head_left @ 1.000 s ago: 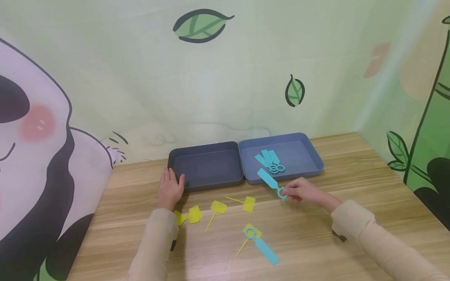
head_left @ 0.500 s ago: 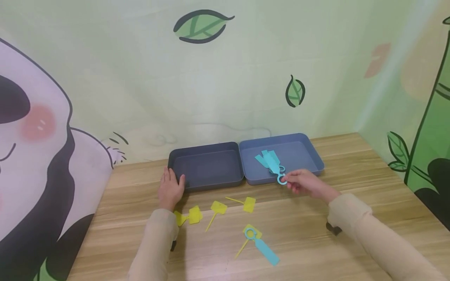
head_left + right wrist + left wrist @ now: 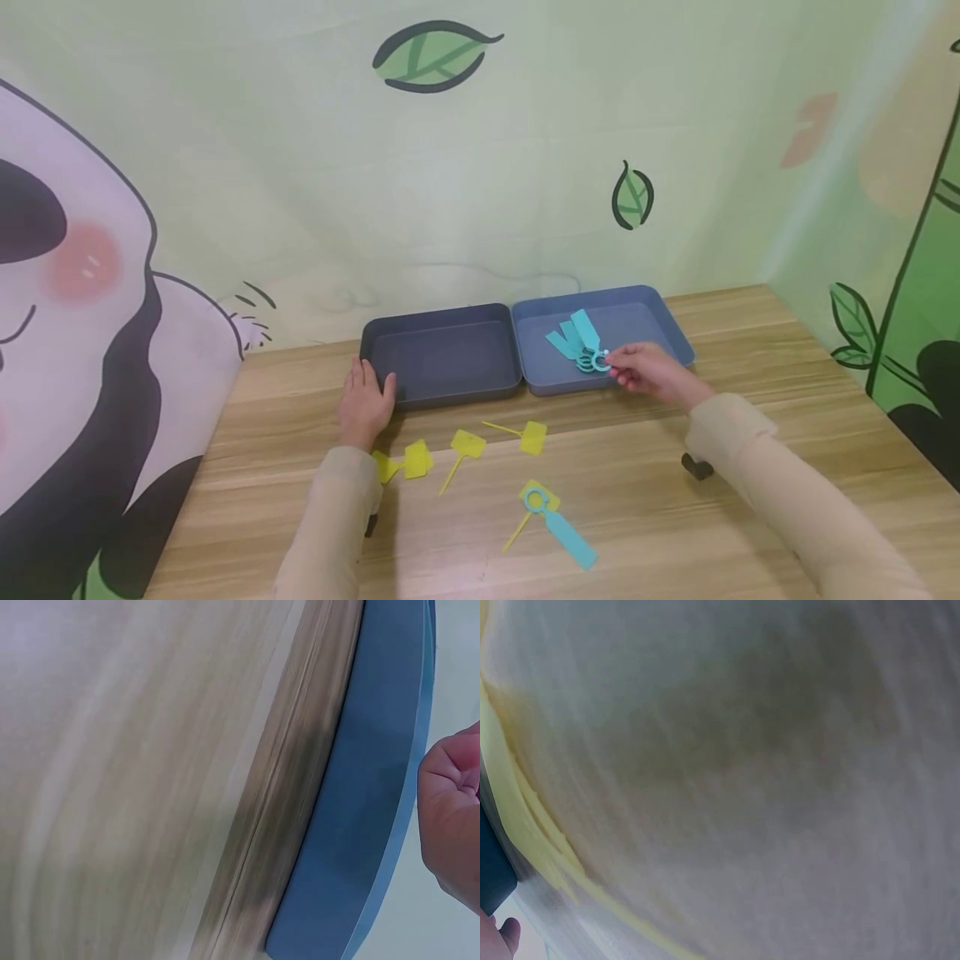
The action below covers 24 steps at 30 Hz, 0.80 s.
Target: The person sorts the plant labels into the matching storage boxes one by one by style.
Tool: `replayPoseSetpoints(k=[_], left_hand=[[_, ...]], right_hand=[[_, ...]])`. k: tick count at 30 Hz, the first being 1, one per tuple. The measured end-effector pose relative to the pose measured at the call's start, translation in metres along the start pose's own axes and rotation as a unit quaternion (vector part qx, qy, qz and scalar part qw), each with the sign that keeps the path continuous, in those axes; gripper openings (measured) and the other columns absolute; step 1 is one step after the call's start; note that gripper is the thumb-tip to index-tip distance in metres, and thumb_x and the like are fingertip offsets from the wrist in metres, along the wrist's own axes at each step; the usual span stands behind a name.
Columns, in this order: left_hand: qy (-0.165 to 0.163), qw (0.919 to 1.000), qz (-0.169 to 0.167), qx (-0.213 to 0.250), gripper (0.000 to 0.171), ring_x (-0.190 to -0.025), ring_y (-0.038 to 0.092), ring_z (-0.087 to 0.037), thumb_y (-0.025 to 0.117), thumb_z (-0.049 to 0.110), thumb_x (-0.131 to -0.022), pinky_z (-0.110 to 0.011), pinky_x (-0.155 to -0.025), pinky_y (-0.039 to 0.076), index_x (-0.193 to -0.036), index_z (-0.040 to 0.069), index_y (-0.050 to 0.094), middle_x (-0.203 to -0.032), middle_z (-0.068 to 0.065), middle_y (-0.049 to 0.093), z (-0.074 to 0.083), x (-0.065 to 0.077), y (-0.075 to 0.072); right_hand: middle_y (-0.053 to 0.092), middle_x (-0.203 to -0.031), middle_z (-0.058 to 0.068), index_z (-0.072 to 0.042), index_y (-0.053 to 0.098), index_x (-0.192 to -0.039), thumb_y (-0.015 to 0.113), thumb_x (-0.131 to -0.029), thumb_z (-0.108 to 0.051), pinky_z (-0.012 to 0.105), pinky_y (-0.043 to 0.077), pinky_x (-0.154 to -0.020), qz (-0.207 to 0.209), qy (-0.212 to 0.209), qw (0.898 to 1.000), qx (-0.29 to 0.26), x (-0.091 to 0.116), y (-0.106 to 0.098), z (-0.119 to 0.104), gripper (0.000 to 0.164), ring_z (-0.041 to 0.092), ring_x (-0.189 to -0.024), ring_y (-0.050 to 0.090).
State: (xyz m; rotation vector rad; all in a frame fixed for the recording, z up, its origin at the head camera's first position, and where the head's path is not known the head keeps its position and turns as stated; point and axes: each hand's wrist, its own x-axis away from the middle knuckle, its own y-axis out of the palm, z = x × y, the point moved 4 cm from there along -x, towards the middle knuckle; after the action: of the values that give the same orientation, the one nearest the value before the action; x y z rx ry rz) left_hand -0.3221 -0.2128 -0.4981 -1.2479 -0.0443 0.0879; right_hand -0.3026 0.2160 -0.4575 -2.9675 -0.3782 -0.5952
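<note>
My right hand [image 3: 651,372] pinches a teal ring-ended tag [image 3: 586,329] by its ring, over the front of the blue tray [image 3: 637,325]. Under and beside it in that tray lie several other teal tags [image 3: 561,344], their rings bunched together. In the right wrist view the curled hand [image 3: 454,806] shows past the tray's blue wall [image 3: 360,787]; the tag is hidden there. My left hand [image 3: 365,406] rests with straight fingers at the left front corner of the dark tray [image 3: 457,392]. Only part of the left hand [image 3: 499,937] appears in the left wrist view.
Yellow tags with thin stems lie on the wooden table [image 3: 660,533], one yellow tag [image 3: 467,444] in front of the dark tray and another yellow tag [image 3: 533,437] right of it. Nearer, a loose teal tag [image 3: 572,540] overlaps a yellow one. A printed cloth backdrop [image 3: 450,200] stands behind.
My right hand has carried the teal tag from in front of the blue tray forward over the tags inside, and the tag's blade has swung upright. The left hand stays put.
</note>
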Motion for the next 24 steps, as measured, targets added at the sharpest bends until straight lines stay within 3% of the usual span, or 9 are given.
replayPoseSetpoints(k=[14,21,24], left_hand=[[-0.006,0.9999,-0.007,-0.005,0.071,-0.134,0.012,-0.035,0.021,0.046,-0.092,-0.043,-0.109,0.017,-0.139,-0.007,0.01,-0.147,-0.021,0.004,0.002,0.001,-0.002],[-0.007,1.0,-0.003,-0.006,0.071,-0.134,0.013,-0.035,0.021,0.046,-0.092,-0.043,-0.109,0.016,-0.138,-0.008,0.011,-0.147,-0.022,0.005,0.002,0.001,-0.002],[-0.006,0.9999,-0.002,-0.009,0.071,-0.134,0.013,-0.035,0.021,0.045,-0.093,-0.043,-0.109,0.015,-0.138,-0.008,0.012,-0.147,-0.022,0.006,0.003,0.002,-0.002]], right_hand=[[0.059,-0.065,-0.003,0.011,0.047,-0.108,0.051,-0.088,-0.01,0.015,0.043,-0.051,0.065,-0.003,0.998,0.01,-0.022,-0.009,-0.001,0.03,0.003,-0.054,0.051],[0.057,-0.066,-0.004,0.004,0.05,-0.101,0.052,-0.087,-0.008,0.015,0.048,-0.056,0.119,-0.005,0.993,0.004,-0.026,-0.01,-0.005,0.019,0.003,-0.056,0.052],[0.057,-0.07,-0.001,0.007,0.049,-0.105,0.052,-0.086,-0.005,0.016,0.049,-0.058,0.138,-0.006,0.99,-0.013,-0.029,-0.011,-0.006,0.022,0.002,-0.056,0.054]])
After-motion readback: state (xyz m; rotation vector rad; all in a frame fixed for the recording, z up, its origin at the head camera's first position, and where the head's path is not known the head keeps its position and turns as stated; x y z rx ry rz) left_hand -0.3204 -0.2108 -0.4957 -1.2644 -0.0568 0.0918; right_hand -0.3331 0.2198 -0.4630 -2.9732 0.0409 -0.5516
